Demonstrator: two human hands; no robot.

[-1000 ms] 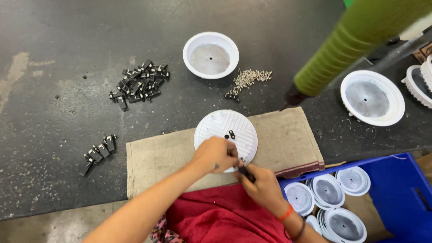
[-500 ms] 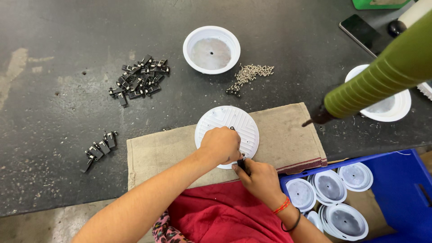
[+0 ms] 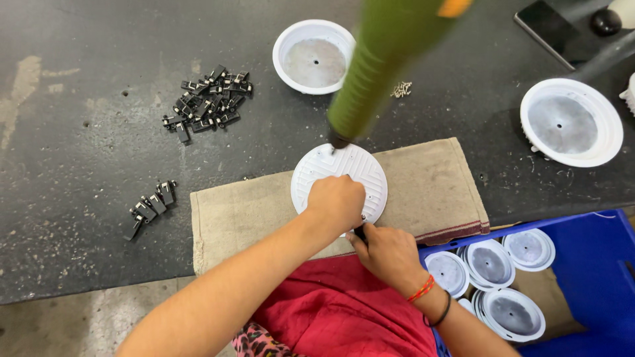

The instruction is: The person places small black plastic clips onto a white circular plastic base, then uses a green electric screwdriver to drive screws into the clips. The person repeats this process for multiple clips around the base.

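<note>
On a dark workbench (image 3: 86, 132) lies a cloth (image 3: 423, 178). The left hand (image 3: 337, 201) presses flat on a white disc (image 3: 350, 168); the right hand (image 3: 387, 251) pinches a small dark part (image 3: 360, 231) at its edge.

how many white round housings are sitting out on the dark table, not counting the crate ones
3: one bowl-like housing at top centre, one housing at the right, and the ribbed disc on the cloth under the left hand. Another may be cut off at the right edge.
</note>
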